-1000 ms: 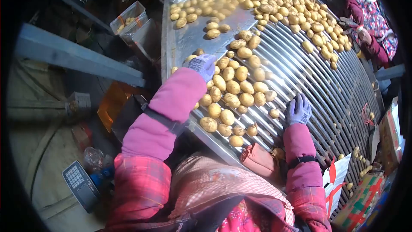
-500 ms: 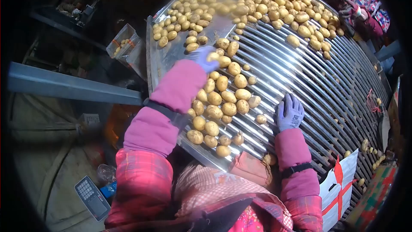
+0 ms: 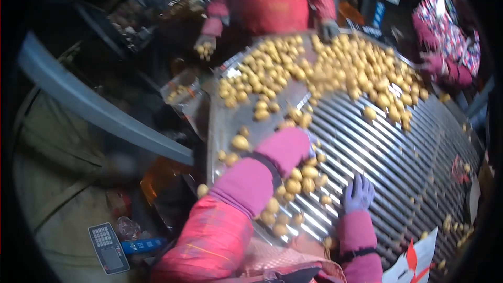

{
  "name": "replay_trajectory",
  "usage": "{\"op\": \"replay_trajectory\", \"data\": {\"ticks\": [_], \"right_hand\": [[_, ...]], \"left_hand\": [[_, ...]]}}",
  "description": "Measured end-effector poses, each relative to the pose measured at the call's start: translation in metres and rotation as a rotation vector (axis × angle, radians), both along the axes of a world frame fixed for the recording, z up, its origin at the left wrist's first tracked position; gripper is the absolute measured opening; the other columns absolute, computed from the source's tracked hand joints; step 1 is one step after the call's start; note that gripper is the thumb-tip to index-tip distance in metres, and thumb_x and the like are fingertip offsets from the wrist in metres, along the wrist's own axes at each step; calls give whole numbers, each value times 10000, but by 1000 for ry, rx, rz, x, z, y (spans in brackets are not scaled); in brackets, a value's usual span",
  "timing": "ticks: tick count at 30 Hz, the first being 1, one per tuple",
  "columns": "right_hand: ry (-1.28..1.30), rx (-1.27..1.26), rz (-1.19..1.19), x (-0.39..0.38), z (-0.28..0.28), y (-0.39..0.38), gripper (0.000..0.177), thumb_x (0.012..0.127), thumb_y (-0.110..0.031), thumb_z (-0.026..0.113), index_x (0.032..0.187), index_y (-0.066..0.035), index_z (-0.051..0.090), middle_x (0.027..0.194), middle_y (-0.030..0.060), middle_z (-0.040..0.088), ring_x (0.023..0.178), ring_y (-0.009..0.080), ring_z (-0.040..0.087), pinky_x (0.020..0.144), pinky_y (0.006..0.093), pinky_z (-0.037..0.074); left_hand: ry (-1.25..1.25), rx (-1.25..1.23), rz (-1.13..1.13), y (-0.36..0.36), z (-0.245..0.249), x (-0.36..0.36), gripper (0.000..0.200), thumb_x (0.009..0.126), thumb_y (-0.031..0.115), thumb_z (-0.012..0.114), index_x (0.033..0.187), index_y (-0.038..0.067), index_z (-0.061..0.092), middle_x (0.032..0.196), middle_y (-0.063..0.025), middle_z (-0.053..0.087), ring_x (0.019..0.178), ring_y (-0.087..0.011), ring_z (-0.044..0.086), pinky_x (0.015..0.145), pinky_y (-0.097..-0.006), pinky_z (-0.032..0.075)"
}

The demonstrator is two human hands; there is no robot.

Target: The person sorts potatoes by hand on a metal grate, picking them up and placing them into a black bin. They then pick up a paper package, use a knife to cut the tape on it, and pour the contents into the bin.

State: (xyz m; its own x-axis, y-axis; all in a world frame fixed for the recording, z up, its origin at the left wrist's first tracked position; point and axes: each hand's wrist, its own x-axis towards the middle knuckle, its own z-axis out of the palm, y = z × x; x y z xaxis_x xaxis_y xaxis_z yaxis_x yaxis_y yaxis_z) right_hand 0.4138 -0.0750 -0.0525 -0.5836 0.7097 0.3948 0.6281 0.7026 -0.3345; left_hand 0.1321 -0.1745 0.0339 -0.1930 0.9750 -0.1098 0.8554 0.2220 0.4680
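My left hand (image 3: 312,144), in a purple glove, reaches among the potatoes (image 3: 308,172) at the near end of the metal table. My pink sleeve (image 3: 285,149) covers most of it, and its fingers are hidden and blurred. A few potatoes lie on the smooth metal plate (image 3: 233,126) left of that arm. My right hand (image 3: 359,194), gloved the same way, rests flat on the metal bars (image 3: 387,162) with its fingers stretched out. It holds nothing. Close to its left a single potato (image 3: 326,199) sits on the bars.
A large heap of potatoes (image 3: 361,65) covers the table's far side. Beyond it stands a person in a red apron (image 3: 275,0), one gloved hand holding small potatoes (image 3: 204,50). Another person's patterned sleeve (image 3: 445,36) is at right. A grey metal beam (image 3: 105,110) crosses the left side.
The view has tilted up, bringing the person in the red apron into sight. My left hand has moved rightward over the near potatoes, and some now lie left of my arm. My right hand stays on the bars.
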Motion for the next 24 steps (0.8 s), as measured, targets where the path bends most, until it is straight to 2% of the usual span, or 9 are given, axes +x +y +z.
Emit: {"op": "replay_trajectory", "data": {"ticks": [1,2,3,4,13,15,19,22,24], "right_hand": [[-3,6,19,1,1,1,394,839,-250,569,1191,-74,587,1172,139,569,1113,342,500,992,477,352],[8,17,15,3,-5,2,387,842,-255,558,1179,-68,588,1176,141,562,1114,342,496,990,479,352],[7,6,22,2,-5,3,385,839,-253,566,1179,-74,585,1192,149,559,1117,349,499,989,476,352],[-8,-10,27,5,-5,3,383,836,-251,574,1178,-80,582,1207,157,557,1119,355,501,988,474,352],[15,12,23,2,-7,1,367,816,-244,571,1120,-42,605,1181,150,572,1120,346,498,987,479,354],[-23,33,-2,4,-10,2,358,831,-240,572,1155,-88,597,1203,130,571,1117,331,514,983,457,364],[-32,34,-2,0,-9,1,359,835,-252,555,1149,-83,600,1199,143,574,1109,337,520,977,462,367],[-47,82,-13,0,-14,2,363,832,-255,549,1145,-80,600,1197,157,572,1102,346,523,966,469,375],[-58,87,-11,1,-16,4,367,828,-253,551,1149,-80,598,1198,167,571,1097,356,524,954,475,384]], "left_hand": [[88,228,-2,-10,11,7,417,730,269,655,1117,113,662,1138,-150,620,1063,-301,581,855,-410,474],[160,-45,-10,-4,22,12,451,758,312,636,1178,150,631,1164,-145,605,1100,-304,560,873,-411,469],[240,-98,78,13,-15,14,442,662,426,674,1028,179,677,1043,-152,622,953,-339,580,782,-460,481],[12,-315,-16,12,34,20,341,702,352,656,987,167,686,951,-170,631,884,-346,587,780,-470,478],[-266,125,-8,-17,-67,-14,250,760,263,638,942,101,693,892,-139,649,839,-285,610,778,-423,486],[-1193,103,294,-24,-81,-26,295,771,237,680,995,46,693,914,-90,684,943,-209,623,849,-332,496],[-1406,447,476,-57,-38,-4,155,814,103,613,941,29,661,831,-55,648,795,-145,587,784,-311,481],[-1123,186,362,-61,-41,19,160,826,119,601,958,54,663,872,-80,641,826,-188,595,818,-338,487],[-317,274,81,-45,-71,34,245,826,137,586,1064,94,627,1008,-135,608,903,-263,596,851,-395,488]]}}
